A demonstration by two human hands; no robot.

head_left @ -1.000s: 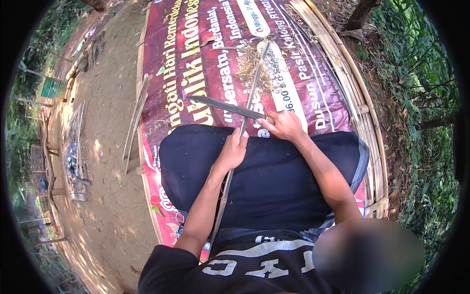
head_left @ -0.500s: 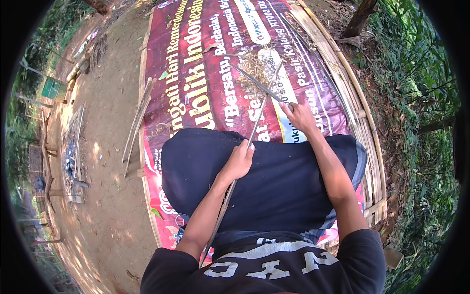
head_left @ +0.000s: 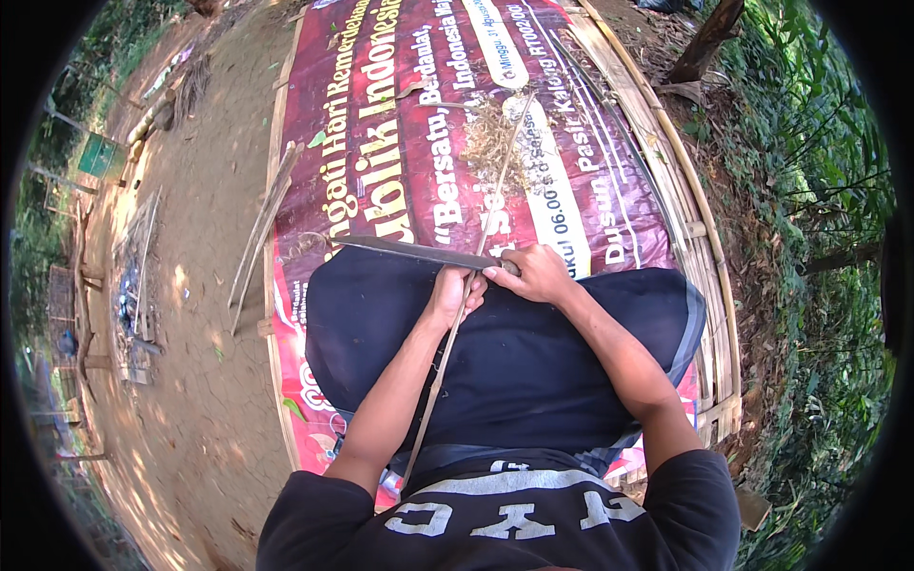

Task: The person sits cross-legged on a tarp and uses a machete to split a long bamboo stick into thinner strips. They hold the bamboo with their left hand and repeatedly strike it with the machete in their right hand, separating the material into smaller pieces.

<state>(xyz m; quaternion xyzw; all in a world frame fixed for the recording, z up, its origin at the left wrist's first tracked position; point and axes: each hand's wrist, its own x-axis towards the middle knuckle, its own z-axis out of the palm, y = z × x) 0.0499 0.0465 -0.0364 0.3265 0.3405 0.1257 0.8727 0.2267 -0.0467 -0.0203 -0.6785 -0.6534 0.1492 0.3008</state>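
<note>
My left hand (head_left: pixel 451 297) is closed round a long thin bamboo strip (head_left: pixel 437 381), which runs from near my waist up past the far side of my lap. In my right hand (head_left: pixel 541 273) I grip the handle of a machete (head_left: pixel 407 248). Its long dark blade points left and crosses the strip just beyond my left fingers. Both hands are close together above the dark cloth (head_left: pixel 533 352) over my lap. A pile of pale shavings (head_left: pixel 487 143) lies ahead, under the strip's far end.
I sit on a bamboo platform (head_left: pixel 706 276) covered by a red printed banner (head_left: pixel 381 195). Split bamboo pieces (head_left: pixel 262 233) lean at its left edge. Bare earth (head_left: pixel 205 314) is on the left, green plants (head_left: pixel 838 352) on the right. A tree stump (head_left: pixel 706 43) stands at the far right.
My right hand has drawn the machete back toward me, from beside the shavings to next to my left hand. The blade has swung to point left. The left hand keeps its hold.
</note>
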